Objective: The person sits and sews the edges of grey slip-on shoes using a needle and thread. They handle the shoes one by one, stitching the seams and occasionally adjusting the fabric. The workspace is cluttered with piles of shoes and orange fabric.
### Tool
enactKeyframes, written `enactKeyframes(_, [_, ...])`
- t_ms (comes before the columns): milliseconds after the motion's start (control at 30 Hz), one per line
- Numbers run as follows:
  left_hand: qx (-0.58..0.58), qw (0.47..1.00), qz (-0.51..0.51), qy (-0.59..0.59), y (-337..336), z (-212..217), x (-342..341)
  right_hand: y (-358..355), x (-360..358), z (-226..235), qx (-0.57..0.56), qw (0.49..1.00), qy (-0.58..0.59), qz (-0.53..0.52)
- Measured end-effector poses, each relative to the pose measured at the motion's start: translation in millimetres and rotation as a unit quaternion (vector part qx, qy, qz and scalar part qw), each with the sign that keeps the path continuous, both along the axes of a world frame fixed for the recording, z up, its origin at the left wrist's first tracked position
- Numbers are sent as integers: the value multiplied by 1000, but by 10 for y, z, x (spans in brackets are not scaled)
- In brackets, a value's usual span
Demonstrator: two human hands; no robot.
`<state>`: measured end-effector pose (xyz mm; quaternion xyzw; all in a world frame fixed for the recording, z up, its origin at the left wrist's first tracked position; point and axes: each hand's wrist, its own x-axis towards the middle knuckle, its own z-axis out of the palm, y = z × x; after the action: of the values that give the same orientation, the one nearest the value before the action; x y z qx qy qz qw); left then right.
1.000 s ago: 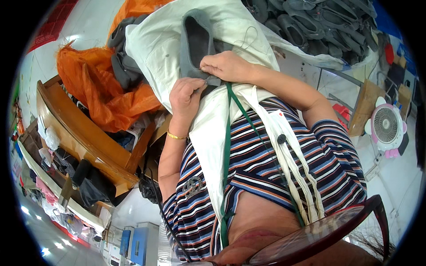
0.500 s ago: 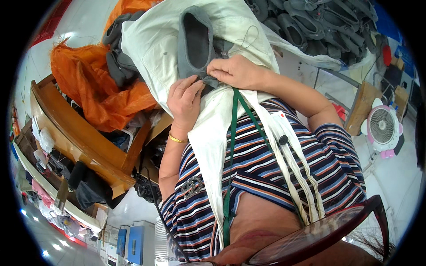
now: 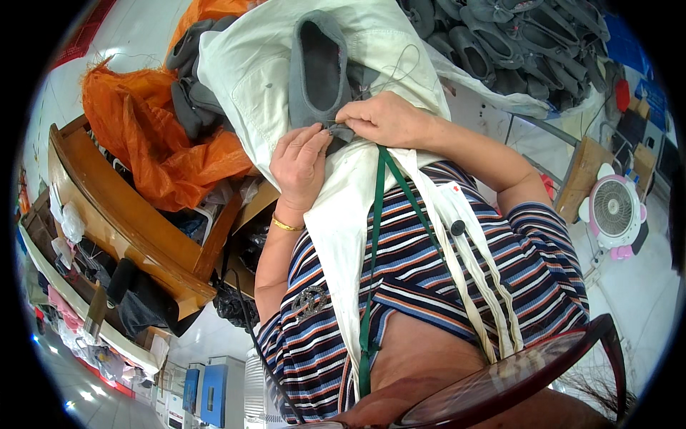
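While both grips pinch its near end, the grey slipper (image 3: 318, 68) runs lengthwise away from left hand (image 3: 300, 163) and right hand (image 3: 386, 118).

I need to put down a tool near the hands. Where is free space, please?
Bare white cloth lies left of the grey slipper, and more runs below the left hand. It is crowded between both hands, the right hand included, and at the slipper pile upper right.

The slipper (image 3: 318, 68) is grey, the apron (image 3: 343, 214) is white, the shirt (image 3: 429, 286) has blue, white and orange stripes, the bag (image 3: 153, 146) is orange.
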<state>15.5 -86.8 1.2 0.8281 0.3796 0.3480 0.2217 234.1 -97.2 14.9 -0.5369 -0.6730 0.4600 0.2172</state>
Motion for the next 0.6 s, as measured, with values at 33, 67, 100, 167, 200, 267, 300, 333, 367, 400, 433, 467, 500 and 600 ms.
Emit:
enactKeyframes(33, [1,1000,1,1,-2,-2,-1,1,0,-4,3,1000,0,0])
enactKeyframes(67, [1,1000,1,2,-4,-2,-1,-3,-1,-12,6,1000,1,0])
enactKeyframes(100, [2,1000,1,1,-5,0,2,-4,0,-18,8,1000,2,0])
enactKeyframes(167, [3,1000,0,1,-7,2,6,0,-4,-25,16,1000,0,3])
enactKeyframes(200, [2,1000,-2,0,-8,-5,2,3,-8,-30,19,1000,0,5])
enactKeyframes(267, [1,1000,-6,-2,-7,-26,-4,5,-20,-51,22,1000,13,-1])
enactKeyframes(300, [-1,1000,-7,-5,-5,-31,-4,7,-27,-63,24,1000,19,-3])
enactKeyframes(333, [-2,1000,-9,-8,-3,-35,-5,13,-32,-75,13,1000,21,-3])
enactKeyframes(367, [-3,1000,-10,-12,0,-36,-5,25,-37,-85,2,1000,24,-1])
enactKeyframes(400, [-2,1000,-11,-14,2,-34,-3,33,-46,-91,-9,1000,27,0])
enactKeyframes(433, [-1,1000,-12,-17,4,-30,3,37,-59,-94,-20,999,36,-4])
enactKeyframes(467, [0,1000,-13,-21,5,-30,8,44,-75,-95,-32,998,45,-7])
enactKeyframes(500, [0,1000,-14,-21,3,-38,8,52,-93,-96,-43,998,54,-11])
enactKeyframes(600, [-1,1000,-16,-20,-10,-55,9,97,-191,-105,-26,998,53,-38])
